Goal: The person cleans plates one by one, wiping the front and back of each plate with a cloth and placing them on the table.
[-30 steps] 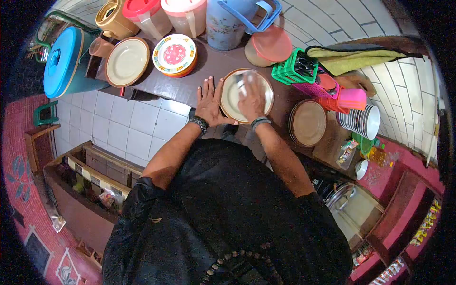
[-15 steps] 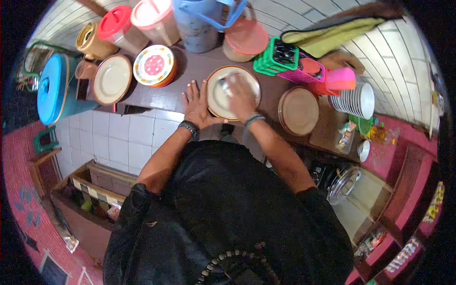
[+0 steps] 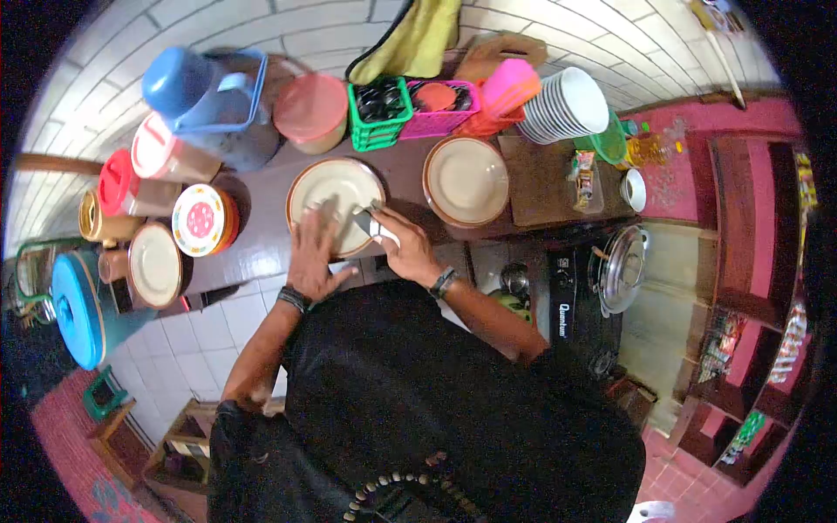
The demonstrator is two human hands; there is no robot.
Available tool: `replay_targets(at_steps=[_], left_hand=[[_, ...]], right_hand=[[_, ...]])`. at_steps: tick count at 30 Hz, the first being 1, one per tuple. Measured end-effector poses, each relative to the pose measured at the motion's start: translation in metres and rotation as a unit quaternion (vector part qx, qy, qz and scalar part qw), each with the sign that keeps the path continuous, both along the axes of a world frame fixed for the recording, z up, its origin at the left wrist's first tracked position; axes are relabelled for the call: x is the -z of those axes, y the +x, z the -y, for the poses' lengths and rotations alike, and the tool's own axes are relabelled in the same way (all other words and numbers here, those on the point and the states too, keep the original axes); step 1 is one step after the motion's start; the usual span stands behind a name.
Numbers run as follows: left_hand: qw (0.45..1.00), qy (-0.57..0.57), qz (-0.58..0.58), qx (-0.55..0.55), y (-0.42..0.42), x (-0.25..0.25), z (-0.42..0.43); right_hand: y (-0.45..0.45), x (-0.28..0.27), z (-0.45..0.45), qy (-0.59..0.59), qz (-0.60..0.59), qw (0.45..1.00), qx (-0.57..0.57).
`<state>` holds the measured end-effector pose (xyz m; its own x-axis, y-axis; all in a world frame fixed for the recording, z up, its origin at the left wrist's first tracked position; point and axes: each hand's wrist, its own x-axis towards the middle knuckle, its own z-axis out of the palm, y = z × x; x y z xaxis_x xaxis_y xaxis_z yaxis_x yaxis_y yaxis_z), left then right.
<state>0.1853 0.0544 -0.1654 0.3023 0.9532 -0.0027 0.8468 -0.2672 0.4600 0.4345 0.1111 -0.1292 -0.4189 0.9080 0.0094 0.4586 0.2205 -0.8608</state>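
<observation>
A cream plate [image 3: 338,181] with a brown rim lies on the brown table in front of me. My left hand [image 3: 316,259] rests on its near left part, fingers stretched out and slightly blurred. At the plate's near right edge, my right hand [image 3: 411,251] is closed around a crumpled grey-and-white cloth [image 3: 377,228]. Part of the cloth is hidden by my fingers. Just to the right sits a stack of similar brown-rimmed plates [image 3: 467,181].
Behind the plate stand a pink-lidded tub [image 3: 310,113], a green basket [image 3: 380,113] and a blue jug [image 3: 235,144]. Patterned plates [image 3: 201,220] are stacked at left. White bowls [image 3: 565,106] lean at right, above a stove [image 3: 580,296]. A knife [image 3: 209,297] lies at the table's front edge.
The head view has turned right, so the table's things appear further left. My right hand with the cloth has moved from the plate's middle to its near right edge. My left hand stays spread.
</observation>
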Motion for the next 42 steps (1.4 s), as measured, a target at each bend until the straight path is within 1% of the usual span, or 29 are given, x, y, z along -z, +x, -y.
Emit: replay_targets(at_steps=[1, 3, 5, 6, 7, 10, 11, 13, 15, 16, 19, 20, 21, 23, 24, 25, 27, 28, 29, 30, 31, 32, 33, 34, 35, 36, 39, 41, 42], left_hand=[[0.998, -0.036, 0.006, 0.051, 0.008, -0.016, -0.008], [0.992, -0.018, -0.041, 0.118, 0.019, -0.002, -0.016], [0.987, -0.037, -0.102, 0.115, 0.032, -0.002, -0.026], [0.987, 0.000, -0.116, 0.112, 0.031, 0.021, -0.025], [0.989, -0.019, -0.095, 0.111, 0.034, 0.020, -0.028], [0.976, 0.037, -0.156, 0.149, 0.031, 0.027, -0.027], [0.974, 0.044, -0.162, 0.149, 0.031, 0.023, -0.029], [0.979, 0.062, -0.121, 0.155, 0.025, 0.015, -0.037], [0.991, 0.018, -0.033, 0.132, 0.017, -0.009, -0.039], [0.992, 0.021, -0.028, 0.123, 0.014, -0.017, -0.041], [0.994, 0.014, 0.043, 0.097, 0.002, -0.028, -0.045], [0.991, 0.070, 0.076, 0.082, 0.003, -0.043, -0.045], [0.991, 0.079, 0.073, 0.080, 0.001, -0.049, -0.043], [0.991, 0.030, 0.132, -0.010, -0.003, -0.056, -0.037], [0.980, 0.057, 0.182, -0.059, 0.002, -0.072, -0.034], [0.979, 0.063, 0.182, -0.062, 0.007, -0.083, -0.033], [0.909, 0.086, 0.345, -0.216, 0.018, -0.100, -0.033], [0.872, 0.114, 0.405, -0.252, 0.024, -0.102, -0.034], [0.870, 0.119, 0.405, -0.255, 0.022, -0.096, -0.030], [0.870, 0.067, 0.422, -0.247, 0.019, -0.085, -0.020], [0.868, 0.013, 0.437, -0.238, 0.022, -0.097, -0.019], [0.852, 0.002, 0.453, -0.262, 0.033, -0.109, -0.013], [0.850, 0.005, 0.454, -0.265, 0.041, -0.109, -0.012], [0.859, 0.038, 0.436, -0.265, 0.046, -0.109, -0.010], [0.868, 0.071, 0.415, -0.264, 0.047, -0.107, -0.007], [0.862, 0.054, 0.414, -0.288, 0.047, -0.105, -0.006], [0.844, 0.050, 0.422, -0.326, 0.042, -0.112, -0.003], [0.856, 0.078, 0.406, -0.310, 0.040, -0.119, 0.002], [0.862, 0.094, 0.399, -0.299, 0.042, -0.126, 0.001]], right_hand=[[0.002, 0.003, 0.002, 0.014, -0.015, 0.999, 0.035], [0.007, 0.004, 0.009, -0.024, -0.066, 0.994, 0.084], [0.013, 0.021, 0.015, -0.007, -0.069, 0.990, 0.123], [0.016, 0.023, 0.018, -0.026, -0.075, 0.987, 0.138], [0.018, 0.025, 0.021, -0.046, -0.082, 0.984, 0.151], [0.021, 0.028, 0.025, -0.041, -0.104, 0.976, 0.184], [0.024, 0.023, 0.026, -0.077, -0.087, 0.974, 0.195], [0.026, 0.016, 0.027, -0.075, -0.078, 0.973, 0.203], [0.027, 0.024, 0.026, -0.102, -0.124, 0.964, 0.212], [0.022, 0.025, 0.024, -0.070, -0.124, 0.963, 0.229], [0.020, 0.033, 0.019, -0.148, -0.145, 0.948, 0.242], [0.016, 0.067, 0.018, -0.105, -0.180, 0.942, 0.263], [0.013, 0.064, 0.014, -0.097, -0.183, 0.944, 0.258], [0.011, 0.049, 0.009, -0.238, -0.339, 0.880, 0.232], [0.007, 0.049, 0.005, -0.239, -0.376, 0.865, 0.231], [0.004, 0.052, 0.002, -0.236, -0.376, 0.867, 0.225], [-0.002, 0.056, -0.006, -0.326, -0.431, 0.797, 0.271], [-0.010, 0.058, -0.009, -0.325, -0.430, 0.800, 0.265], [-0.021, 0.061, -0.011, -0.308, -0.436, 0.799, 0.275], [-0.027, 0.062, -0.015, -0.291, -0.443, 0.799, 0.286], [-0.026, 0.045, -0.015, -0.266, -0.355, 0.865, 0.237], [-0.036, 0.029, -0.020, -0.199, -0.285, 0.908, 0.234], [-0.050, 0.015, -0.024, -0.129, -0.213, 0.941, 0.228], [-0.060, -0.003, -0.024, -0.129, -0.212, 0.942, 0.225], [-0.069, -0.021, -0.021, 0.013, -0.143, 0.975, 0.169], [-0.075, -0.037, -0.019, 0.157, -0.070, 0.979, 0.109], [-0.082, -0.074, -0.018, 0.199, -0.081, 0.976, 0.040], [-0.081, -0.061, -0.040, 0.206, -0.059, 0.976, 0.047], [-0.085, -0.065, -0.053, 0.073, -0.084, 0.990, 0.083]])
